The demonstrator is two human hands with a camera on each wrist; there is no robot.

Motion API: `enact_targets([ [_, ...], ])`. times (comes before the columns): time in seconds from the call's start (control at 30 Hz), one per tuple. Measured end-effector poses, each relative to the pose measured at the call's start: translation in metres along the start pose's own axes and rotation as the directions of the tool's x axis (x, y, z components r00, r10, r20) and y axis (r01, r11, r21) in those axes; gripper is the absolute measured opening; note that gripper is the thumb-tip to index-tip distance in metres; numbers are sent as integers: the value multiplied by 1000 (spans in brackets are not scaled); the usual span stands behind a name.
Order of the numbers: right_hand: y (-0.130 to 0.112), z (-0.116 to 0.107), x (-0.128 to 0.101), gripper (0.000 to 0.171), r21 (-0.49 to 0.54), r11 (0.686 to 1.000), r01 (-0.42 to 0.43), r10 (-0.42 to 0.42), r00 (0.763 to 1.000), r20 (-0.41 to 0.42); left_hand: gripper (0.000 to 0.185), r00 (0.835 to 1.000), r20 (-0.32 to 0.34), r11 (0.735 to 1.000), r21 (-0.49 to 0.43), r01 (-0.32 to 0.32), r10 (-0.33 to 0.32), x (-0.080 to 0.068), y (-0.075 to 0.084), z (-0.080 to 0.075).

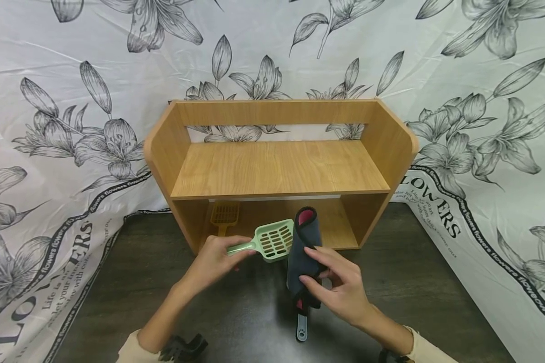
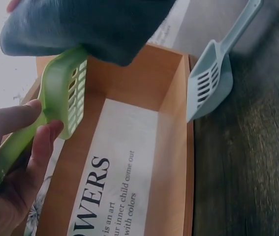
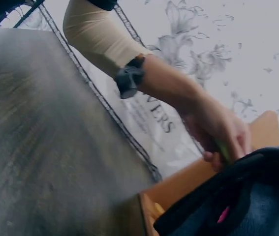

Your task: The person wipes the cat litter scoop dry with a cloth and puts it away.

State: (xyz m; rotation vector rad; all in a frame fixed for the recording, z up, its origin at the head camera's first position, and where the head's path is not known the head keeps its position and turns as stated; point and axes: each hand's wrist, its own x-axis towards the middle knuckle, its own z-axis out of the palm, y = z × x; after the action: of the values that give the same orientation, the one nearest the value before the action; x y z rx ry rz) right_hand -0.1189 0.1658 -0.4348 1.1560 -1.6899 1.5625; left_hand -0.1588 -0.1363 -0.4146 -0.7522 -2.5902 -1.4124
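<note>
A light green slotted litter scoop [image 1: 274,240] is held by its handle in my left hand [image 1: 220,257], thumb and fingers pinching it. Its slotted head points right, and the far end meets a folded dark blue cloth [image 1: 303,262] with a pink inner side. My right hand [image 1: 340,285] grips that cloth from the right, thumb and fingers on its face. In the left wrist view the cloth [image 2: 87,29] covers the scoop's tip. A grey-blue litter scoop [image 2: 210,81] lies on the table beneath; in the head view the cloth hides all but its handle [image 1: 302,327].
A two-tier wooden shelf [image 1: 277,169] stands at the back of the dark table [image 1: 141,297]. A yellow slotted scoop [image 1: 225,214] is in its lower compartment, at the left. White flower-printed fabric [image 1: 477,166] surrounds the table's back and sides.
</note>
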Motion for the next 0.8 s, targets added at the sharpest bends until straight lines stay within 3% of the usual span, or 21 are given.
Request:
enact_targets([
  [0.23, 10, 27, -6, 49, -145, 989, 31, -28, 999, 20, 26, 999, 23, 999, 13, -32, 32, 3, 5, 8],
  [0.4, 17, 38, -5, 46, -259, 957, 133, -132, 991, 22, 25, 999, 35, 999, 26, -41, 41, 3, 7, 8],
  [0.6, 24, 36, 1, 42, -372, 904, 210, -213, 977, 33, 25, 998, 44, 999, 11, -46, 45, 2, 3, 7],
  [0.8, 33, 22, 3, 43, -416, 891, 182, -209, 978, -19, 28, 999, 36, 999, -31, -12, 13, -1, 1, 2],
])
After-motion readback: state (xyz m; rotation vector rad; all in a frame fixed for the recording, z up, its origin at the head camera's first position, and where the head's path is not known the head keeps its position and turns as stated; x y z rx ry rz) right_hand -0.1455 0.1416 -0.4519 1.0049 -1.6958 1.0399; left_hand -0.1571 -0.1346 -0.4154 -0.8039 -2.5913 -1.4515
